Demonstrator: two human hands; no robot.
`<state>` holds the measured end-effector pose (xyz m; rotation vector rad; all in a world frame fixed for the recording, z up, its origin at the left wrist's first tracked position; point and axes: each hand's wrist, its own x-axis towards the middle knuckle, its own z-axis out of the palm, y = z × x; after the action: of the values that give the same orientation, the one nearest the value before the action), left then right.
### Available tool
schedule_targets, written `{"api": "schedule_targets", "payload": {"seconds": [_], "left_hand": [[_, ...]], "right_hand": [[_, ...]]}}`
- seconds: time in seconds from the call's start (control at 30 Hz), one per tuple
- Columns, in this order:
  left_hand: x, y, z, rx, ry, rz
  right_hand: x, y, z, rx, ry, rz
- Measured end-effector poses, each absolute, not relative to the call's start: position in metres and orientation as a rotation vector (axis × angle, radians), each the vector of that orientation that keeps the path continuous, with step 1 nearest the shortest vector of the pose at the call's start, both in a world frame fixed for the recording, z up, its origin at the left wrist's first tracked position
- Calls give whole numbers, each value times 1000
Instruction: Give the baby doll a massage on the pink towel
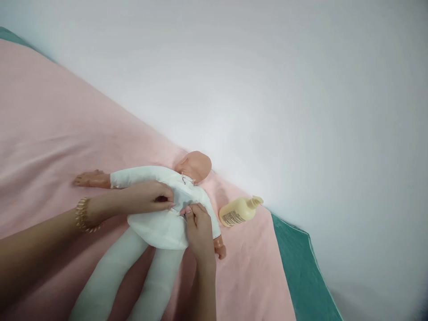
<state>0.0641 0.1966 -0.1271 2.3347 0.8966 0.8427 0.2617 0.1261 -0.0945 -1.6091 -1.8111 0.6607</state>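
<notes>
A baby doll [195, 165] in a white garment [160, 225] lies on its back on a pink sheet [50, 133], head toward the wall. My left hand [152, 197] rests on the doll's chest, fingers curled and pinching the white fabric. My right hand [199, 229] meets it from the other side, thumb and fingers pinched on the same front edge of the garment. A gold bracelet [83, 215] circles my left wrist. The doll's one arm stretches out to the left, the other lies beside my right hand.
A cream pump bottle [239, 211] lies on its side on the pink sheet, just right of the doll. A teal cover [302, 272] shows beyond the sheet's right edge. A plain white wall [267, 89] runs right behind the doll's head.
</notes>
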Motion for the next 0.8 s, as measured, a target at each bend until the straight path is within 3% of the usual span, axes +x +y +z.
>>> {"api": "schedule_targets", "payload": {"seconds": [0.1,0.2,0.5,0.8], "left_hand": [[64,198,-122,2311,792,753],[66,197,-117,2386,819,878],[74,203,-140,2575,981,1189],[77,208,-150,2590,1047,1098]], "right_hand": [[251,129,-107,-1637,-1735,459],[244,130,-116,-1600,-1590,333],[245,135,-120,-1430,-1703,426],[250,140,-122,-1448,-1709,483]]}}
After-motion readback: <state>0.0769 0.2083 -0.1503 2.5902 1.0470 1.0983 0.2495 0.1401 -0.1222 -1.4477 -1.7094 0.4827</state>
